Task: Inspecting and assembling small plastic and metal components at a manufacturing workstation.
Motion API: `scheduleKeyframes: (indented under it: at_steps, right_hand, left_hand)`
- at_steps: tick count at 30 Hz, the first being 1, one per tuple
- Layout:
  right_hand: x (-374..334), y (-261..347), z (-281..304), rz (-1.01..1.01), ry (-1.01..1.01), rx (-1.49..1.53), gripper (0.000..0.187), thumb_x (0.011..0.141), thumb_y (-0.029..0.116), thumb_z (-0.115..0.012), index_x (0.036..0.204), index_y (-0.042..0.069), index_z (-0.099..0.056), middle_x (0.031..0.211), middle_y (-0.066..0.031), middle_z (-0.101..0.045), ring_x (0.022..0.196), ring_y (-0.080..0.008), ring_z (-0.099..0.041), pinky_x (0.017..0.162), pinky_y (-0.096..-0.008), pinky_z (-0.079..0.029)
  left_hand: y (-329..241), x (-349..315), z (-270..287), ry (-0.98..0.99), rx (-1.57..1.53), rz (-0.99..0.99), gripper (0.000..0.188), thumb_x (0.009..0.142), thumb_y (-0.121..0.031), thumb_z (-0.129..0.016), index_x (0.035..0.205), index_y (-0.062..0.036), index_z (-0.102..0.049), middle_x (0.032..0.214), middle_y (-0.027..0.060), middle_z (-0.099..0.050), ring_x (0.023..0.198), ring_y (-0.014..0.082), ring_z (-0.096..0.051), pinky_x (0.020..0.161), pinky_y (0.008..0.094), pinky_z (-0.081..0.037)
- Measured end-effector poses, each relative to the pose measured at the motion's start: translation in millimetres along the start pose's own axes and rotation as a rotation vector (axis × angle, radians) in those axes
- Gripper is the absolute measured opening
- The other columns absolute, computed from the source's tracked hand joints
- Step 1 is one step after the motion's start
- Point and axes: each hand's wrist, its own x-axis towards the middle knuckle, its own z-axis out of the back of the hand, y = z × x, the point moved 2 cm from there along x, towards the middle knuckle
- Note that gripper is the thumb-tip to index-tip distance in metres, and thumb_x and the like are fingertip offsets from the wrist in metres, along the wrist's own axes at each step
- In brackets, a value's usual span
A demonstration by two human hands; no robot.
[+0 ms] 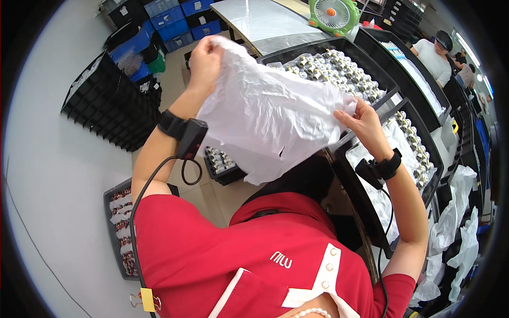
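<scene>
One thin white sheet (pixel 265 114) was suspended between two hands, masking the near edge of the upper black tray (pixel 367 59). The left hand (pixel 205 63), fingers curled, pinched its upper-left corner; the right hand (pixel 365 124) gripped its right edge between thumb and fingers. Good handling, in judgement, called for widely spaced grips, even tension to ease the creases, and little pull near the small dark gap by the lower edge, possibly a tear.

Small white-and-metallic parts (pixel 339 69) filled the upper tray toward its far edge. Beside it, a second black tray (pixel 356 200) bore similar parts along its right edge and a crumpled white liner (pixel 371 204) along its left. A green fan (pixel 333 15) stood beyond. Likely hindrances were the sheet itself, which blocked sight of the tray, and the looped cable (pixel 199 177) below the left wrist device (pixel 192 140), which could snag.
</scene>
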Motion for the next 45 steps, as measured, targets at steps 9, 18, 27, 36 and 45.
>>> scheduleKeyframes:
  at_steps: [9, 18, 27, 36, 45]
  right_hand:
    - [7, 32, -9, -0.159, 0.171, 0.147, 0.040, 0.093, 0.039, -0.050, 0.114, 0.004, -0.051, 0.103, -0.0030, -0.060, 0.093, -0.0096, -0.056, 0.082, -0.0282, -0.044]
    - [-23, 93, -67, -0.260, 0.540, 0.459, 0.107, 0.075, 0.054, -0.065, 0.140, -0.008, -0.007, 0.130, -0.0197, -0.042, 0.112, -0.0216, -0.047, 0.089, -0.0288, -0.040]
    - [-3, 82, -38, -0.311, 0.258, 0.610, 0.069, 0.080, 0.043, -0.064, 0.132, 0.008, -0.037, 0.125, -0.0085, -0.048, 0.112, -0.0197, -0.048, 0.095, -0.0376, -0.037]
    - [-13, 6, 31, -0.193, -0.046, 0.010, 0.039, 0.071, 0.002, -0.052, 0.109, -0.002, -0.059, 0.094, -0.0159, -0.065, 0.089, -0.0210, -0.062, 0.078, -0.0306, -0.048]
    - [-65, -2, 124, -0.384, 0.147, -0.176, 0.029, 0.079, 0.012, -0.058, 0.103, -0.003, -0.060, 0.086, -0.0052, -0.063, 0.079, -0.0106, -0.058, 0.073, -0.0256, -0.047]
  left_hand:
    - [-59, 32, -30, -0.215, 0.487, -0.668, 0.013, 0.085, -0.017, -0.059, 0.086, -0.0039, -0.059, 0.078, 0.0089, -0.060, 0.069, 0.0219, -0.058, 0.062, 0.0289, -0.045]
    - [-63, 22, -115, -0.116, 0.886, -1.061, 0.006, 0.076, -0.012, -0.062, 0.080, -0.0147, -0.058, 0.074, 0.0009, -0.054, 0.062, 0.0210, -0.057, 0.052, 0.0317, -0.046]
    - [-67, 1, -207, 0.045, 0.929, -1.290, 0.007, 0.071, -0.015, -0.058, 0.074, -0.0164, -0.052, 0.069, -0.0014, -0.047, 0.061, 0.0170, -0.053, 0.048, 0.0319, -0.043]
    - [-62, 61, -203, -0.097, 0.547, -0.779, 0.010, 0.084, -0.006, -0.054, 0.093, -0.0105, -0.056, 0.078, 0.0120, -0.063, 0.071, 0.0340, -0.062, 0.059, 0.0423, -0.046]
    - [-7, 58, -232, 0.087, 0.512, -0.610, 0.008, 0.086, -0.011, -0.055, 0.094, -0.0106, -0.057, 0.081, 0.0124, -0.066, 0.076, 0.0313, -0.065, 0.063, 0.0390, -0.048]
